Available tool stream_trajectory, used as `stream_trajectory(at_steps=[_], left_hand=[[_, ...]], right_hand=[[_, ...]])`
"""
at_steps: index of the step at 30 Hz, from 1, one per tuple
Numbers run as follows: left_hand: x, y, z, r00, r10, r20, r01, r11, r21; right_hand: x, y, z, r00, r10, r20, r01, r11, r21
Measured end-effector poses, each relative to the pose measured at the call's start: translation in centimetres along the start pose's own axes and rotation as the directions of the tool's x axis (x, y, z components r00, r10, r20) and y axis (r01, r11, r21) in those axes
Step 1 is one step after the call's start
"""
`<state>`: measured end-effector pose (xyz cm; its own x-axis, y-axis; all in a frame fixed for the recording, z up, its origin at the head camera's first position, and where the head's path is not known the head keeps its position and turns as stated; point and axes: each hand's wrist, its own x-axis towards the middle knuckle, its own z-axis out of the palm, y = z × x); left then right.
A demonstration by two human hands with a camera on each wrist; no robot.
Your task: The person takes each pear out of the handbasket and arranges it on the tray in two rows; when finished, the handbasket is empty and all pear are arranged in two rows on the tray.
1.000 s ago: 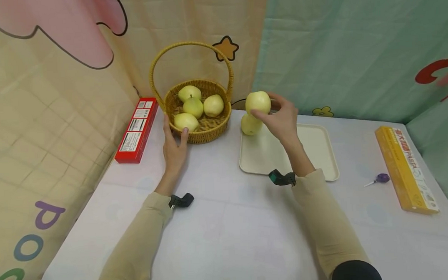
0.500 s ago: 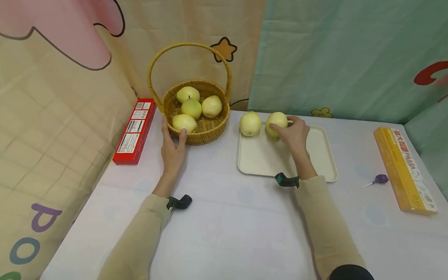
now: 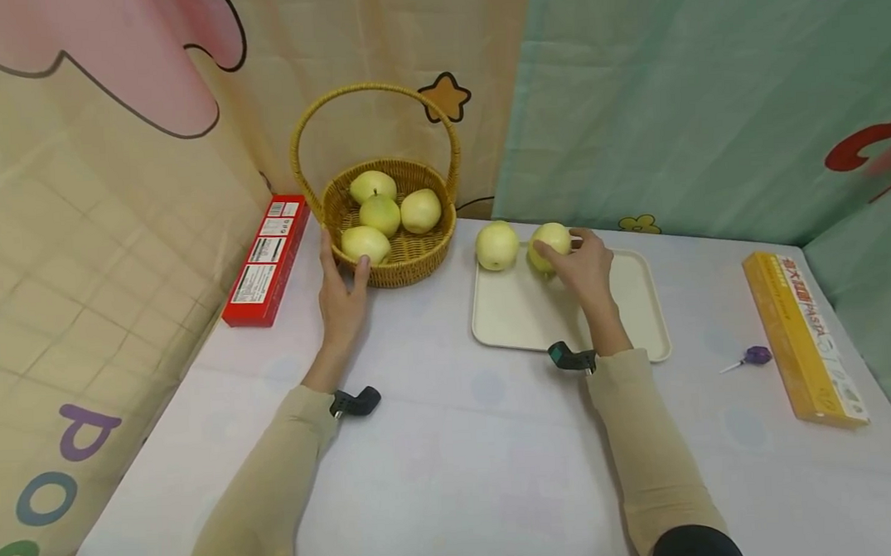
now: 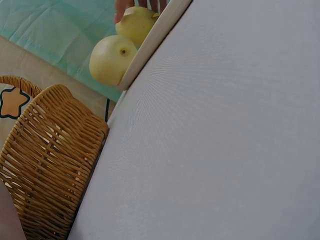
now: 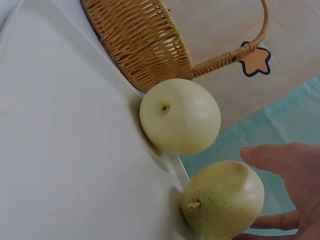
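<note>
Held fruit point(image 3: 549, 244) sits at tray's point(image 3: 522, 316) far edge, right hand point(image 3: 585, 268) half-open round it; second fruit point(image 3: 497, 246) just left of that hand. Left hand point(image 3: 344, 303), fingers fairly straight, against basket point(image 3: 408, 273). Judged: placing; next calls for gentle release.

Between the basket point(image 3: 404, 274) and the tray point(image 3: 514, 312), you have a lane of bare tabletop point(image 3: 436, 411), wide on your near side. At its far end, the left pear point(image 3: 496, 245) on the tray's corner narrows it. That pear stands just beside the right pear point(image 3: 547, 237), leaving your right hand point(image 3: 587, 268) little room leftward. Toward you, the tray's floor gives free passage; behind it, the curtain point(image 3: 670, 119) bars you. The handle point(image 3: 373, 87) arches over the basket, and your left hand point(image 3: 342, 307) takes up its near left side, just beside the red box point(image 3: 265, 261). Rightward, you have space before the lollipop point(image 3: 757, 355) and yellow box point(image 3: 805, 337).
</note>
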<state>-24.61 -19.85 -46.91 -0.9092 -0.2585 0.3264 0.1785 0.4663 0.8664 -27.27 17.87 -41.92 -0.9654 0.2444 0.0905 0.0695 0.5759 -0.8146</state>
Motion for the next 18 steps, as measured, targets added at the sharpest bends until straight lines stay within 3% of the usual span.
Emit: stream_trajectory(at_steps=[7,13,18], left_hand=[[0.0,-0.1,-0.1,1.000,-0.001,-0.006,0.001,1.000,0.007],[0.1,-0.1,-0.1,1.000,0.008,-0.008,-0.008,1.000,0.002],[0.1,0.0,0.0,1.000,0.009,-0.008,-0.009,1.000,0.001]], right_hand=[[-0.2,-1.3,-0.3,0.998,-0.025,-0.062,0.026,1.000,0.014],[-1.1,-3.6,-0.4,0.967,-0.177,-0.181,0.194,0.978,0.080],[-2.1,-5.5,0.8,0.947,-0.274,-0.170,0.296,0.947,0.122]])
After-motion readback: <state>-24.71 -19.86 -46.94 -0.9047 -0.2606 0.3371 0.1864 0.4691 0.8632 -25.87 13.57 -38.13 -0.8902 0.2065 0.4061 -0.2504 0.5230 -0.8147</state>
